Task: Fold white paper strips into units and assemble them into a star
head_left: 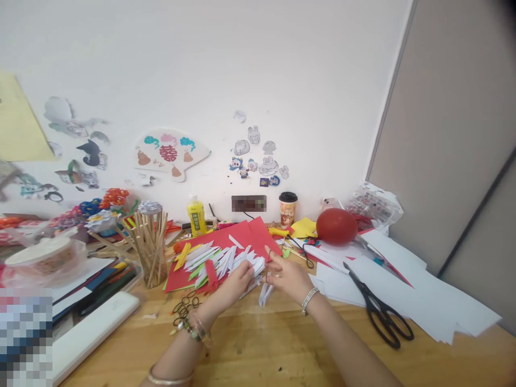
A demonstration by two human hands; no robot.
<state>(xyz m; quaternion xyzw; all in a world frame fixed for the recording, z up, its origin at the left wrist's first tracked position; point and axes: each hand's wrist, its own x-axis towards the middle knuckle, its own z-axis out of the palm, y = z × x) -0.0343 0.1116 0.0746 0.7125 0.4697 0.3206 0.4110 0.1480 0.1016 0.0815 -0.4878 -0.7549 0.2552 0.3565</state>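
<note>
A bundle of folded white paper strips (258, 263) is pinched in my left hand (242, 276), thumb on top. Close at its right, my right hand (290, 276) has its fingers spread toward the bundle, with what looks like a thin dark rubber band (266, 278) looped on them. Below the hands, a folded white piece (265, 295) lies on the wooden table. Behind my left hand, many folded white, green and yellow pieces (203, 255) are heaped on red paper sheets (229, 235). A red folded piece (211, 277) rests beside my left wrist.
Dark rubber bands (187, 307) lie left of my left forearm. Black scissors (379, 309) rest at right by white sheets (387, 285). Behind stand a jar of sticks (151, 252), a yellow bottle (196, 216), a lidded cup (288, 209) and a red balloon (336, 226).
</note>
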